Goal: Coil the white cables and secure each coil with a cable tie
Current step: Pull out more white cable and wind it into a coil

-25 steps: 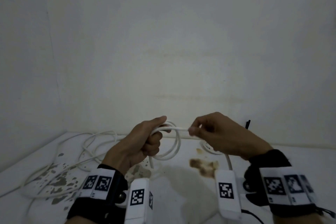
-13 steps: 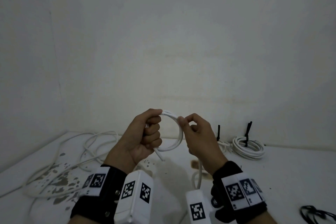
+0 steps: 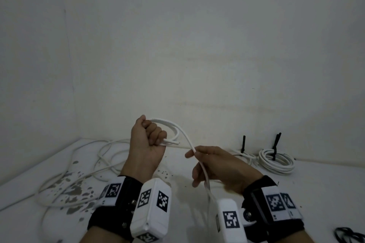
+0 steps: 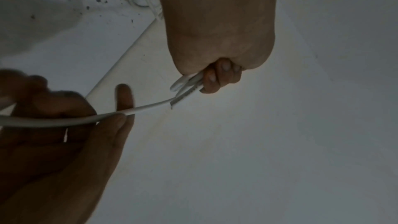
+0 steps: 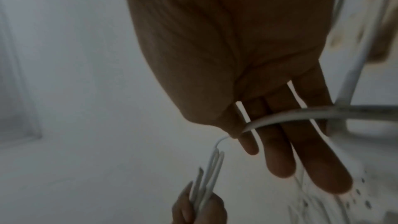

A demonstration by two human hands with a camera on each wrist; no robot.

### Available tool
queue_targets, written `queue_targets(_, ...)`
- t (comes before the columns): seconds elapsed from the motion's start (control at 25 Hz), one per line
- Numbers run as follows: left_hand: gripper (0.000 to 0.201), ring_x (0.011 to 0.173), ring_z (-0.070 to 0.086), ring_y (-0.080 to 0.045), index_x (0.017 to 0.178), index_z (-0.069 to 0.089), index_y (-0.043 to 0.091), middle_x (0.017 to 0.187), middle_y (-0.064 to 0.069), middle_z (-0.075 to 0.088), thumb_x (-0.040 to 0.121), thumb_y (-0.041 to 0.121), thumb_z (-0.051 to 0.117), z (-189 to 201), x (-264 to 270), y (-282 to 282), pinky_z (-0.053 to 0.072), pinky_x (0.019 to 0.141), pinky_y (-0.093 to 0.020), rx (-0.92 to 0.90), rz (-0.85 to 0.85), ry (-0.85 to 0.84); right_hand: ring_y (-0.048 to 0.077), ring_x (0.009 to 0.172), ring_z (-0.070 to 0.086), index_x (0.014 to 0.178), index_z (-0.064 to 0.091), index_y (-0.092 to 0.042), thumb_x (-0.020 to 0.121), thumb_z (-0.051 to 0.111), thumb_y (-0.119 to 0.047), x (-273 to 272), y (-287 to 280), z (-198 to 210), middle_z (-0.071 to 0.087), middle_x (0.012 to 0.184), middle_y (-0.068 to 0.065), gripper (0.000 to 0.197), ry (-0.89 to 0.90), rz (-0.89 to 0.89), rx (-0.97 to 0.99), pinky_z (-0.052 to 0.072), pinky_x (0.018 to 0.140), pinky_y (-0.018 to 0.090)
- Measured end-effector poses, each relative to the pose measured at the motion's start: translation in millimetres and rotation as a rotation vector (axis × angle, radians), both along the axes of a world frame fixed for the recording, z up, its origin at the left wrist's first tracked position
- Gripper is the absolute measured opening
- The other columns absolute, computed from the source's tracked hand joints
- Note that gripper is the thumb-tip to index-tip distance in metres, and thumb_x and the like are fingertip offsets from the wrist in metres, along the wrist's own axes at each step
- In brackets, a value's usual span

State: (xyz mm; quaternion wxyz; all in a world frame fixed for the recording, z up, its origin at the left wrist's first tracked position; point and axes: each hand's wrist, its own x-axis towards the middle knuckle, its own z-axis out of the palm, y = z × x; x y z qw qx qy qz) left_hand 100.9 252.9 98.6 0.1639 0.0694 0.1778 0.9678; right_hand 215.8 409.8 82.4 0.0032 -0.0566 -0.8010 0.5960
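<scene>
White cable (image 3: 185, 140), the piece being coiled, is held in the air above the worktop (image 3: 197, 199), between the two hands and in front of a pale wall (image 3: 197, 45). The worktop is white, with dark flecks and blotches on its left part. On that part, near the corner, lies a loose white cable (image 3: 85, 165) in wide, untidy loops, untied. At the rear right, near the wall, a finished white coil (image 3: 276, 161) lies flat with a black cable tie (image 3: 275, 145) around it, the tie's tail standing upright; a second black cable tie (image 3: 243, 144) stands just to its left over thinner white strands, whose layout cannot be told. A dark tangled item (image 3: 349, 234) shows at the lower right edge of the head view; its nature cannot be told. Left hand (image 3: 147, 140): raised, fist closed, fingers curled round a small bundle of cable loops, with a cut end protruding from the fist toward the right; the left wrist view confirms several strands (image 4: 189, 83) pinned under the curled fingers (image 4: 217, 77). Right hand (image 3: 219, 167): lower and to the right, fingers extended and only slightly bent, with the running length of cable passing between thumb and forefinger and down across the palm toward the wrist; the right wrist view shows the cable (image 5: 290, 114) lying across the straight fingers (image 5: 301, 142), and the picture is blurred there. Both wrists carry black bands with white marker blocks (image 3: 152, 207).
</scene>
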Motion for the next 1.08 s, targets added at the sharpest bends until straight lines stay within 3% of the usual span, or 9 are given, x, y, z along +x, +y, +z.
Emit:
queue_targets(0.12,0.045,0.03,0.018,-0.008,0.063,0.032,0.02,0.041,0.006,0.021,0.104,0.036,0.04,-1.8,2.0,9.0,0.023,0.032,-0.019,-0.03,0.112,-0.02,0.016,0.056,0.063,0.118,0.066,-0.023,0.104,0.047,-0.04,4.4,-10.9,6.6,0.066,0.068,-0.001,0.029,0.094,-0.073,0.458,0.048,0.056,0.021)
queue_targets(0.2,0.045,0.032,0.019,-0.008,0.064,0.034,0.019,0.043,0.006,0.021,0.104,0.04,0.042,-1.2,5.7,13.9,0.025,0.033,-0.019,-0.069,0.166,-0.017,0.019,0.076,0.064,0.11,0.066,-0.019,0.104,0.046,-0.041,2.2,-19.6,10.7,0.065,0.087,-0.002,0.031,0.215,-0.076,0.735,0.043,0.068,0.023)
queue_targets(0.28,0.045,0.033,0.02,-0.008,0.066,0.034,0.019,0.044,0.005,0.022,0.103,0.041,0.042,0.1,11.6,19.7,0.025,0.034,-0.02,-0.11,0.202,-0.008,0.025,0.08,0.053,0.093,0.057,-0.013,0.106,0.04,-0.036,0.6,-31.7,11.5,0.056,0.088,0.003,0.031,0.278,-0.026,0.887,0.032,0.068,0.029)
queue_targets(0.4,0.044,0.033,0.028,-0.009,0.067,0.036,0.018,0.043,0.005,0.029,0.103,0.043,0.043,1.9,22.4,28.7,0.03,0.037,-0.02,-0.298,0.281,0.038,0.023,0.072,0.044,0.079,0.045,-0.014,0.106,0.037,-0.032,2.4,-44.1,11.9,0.048,0.079,0.004,0.034,0.294,0.062,0.94,0.027,0.061,0.034)
queue_targets(0.64,0.043,0.051,0.063,-0.017,0.07,0.046,0.015,0.048,0.0,0.052,0.102,0.044,0.044,0.4,35.2,32.0,0.05,0.055,-0.028,-0.58,0.221,0.247,0.013,0.064,0.053,0.087,0.066,-0.008,0.106,0.039,-0.028,6.5,-35.8,23.6,0.066,0.092,0.003,0.039,0.371,0.101,0.867,0.039,0.06,0.027)
queue_targets(0.72,0.045,0.052,0.054,-0.014,0.065,0.045,0.017,0.049,0.005,0.05,0.101,0.045,0.046,-2.4,40.5,34.6,0.044,0.054,-0.027,-0.739,0.24,0.38,0.007,0.062,0.054,0.082,0.065,-0.011,0.106,0.04,-0.028,6.7,-31.3,25.4,0.069,0.096,-0.002,0.038,0.378,0.115,0.86,0.041,0.065,0.025)
queue_targets(0.84,0.048,0.042,0.039,-0.01,0.061,0.04,0.016,0.045,0.007,0.042,0.103,0.04,0.043,-7.9,46.2,35.2,0.034,0.042,-0.019,-0.847,0.23,0.567,0.003,0.051,0.057,0.08,0.069,-0.009,0.101,0.049,-0.027,8.7,-23.2,31.0,0.067,0.065,-0.002,0.034,0.421,0.024,0.813,0.046,0.057,0.02)
queue_targets(0.96,0.051,0.041,0.037,-0.015,0.061,0.041,0.009,0.046,-0.003,0.038,0.104,0.036,0.039,-13.8,49.2,33.2,0.032,0.041,-0.021,-0.913,0.168,0.83,0.001,0.055,0.064,0.075,0.061,-0.016,0.089,0.061,-0.022,14.5,-18.3,36.7,0.069,0.059,-0.011,0.015,0.512,-0.053,0.683,0.051,0.06,0.021)
queue_targets(1.08,0.047,0.039,0.031,-0.013,0.061,0.043,0.011,0.049,-0.003,0.033,0.103,0.034,0.045,-11.7,40.3,24.6,0.026,0.042,-0.021,-1.052,0.131,0.901,0.0,0.048,0.056,0.071,0.061,-0.022,0.083,0.063,-0.049,21.5,-12.8,37.8,0.057,0.048,-0.012,0.03,0.476,-0.072,0.85,0.042,0.056,0.018)
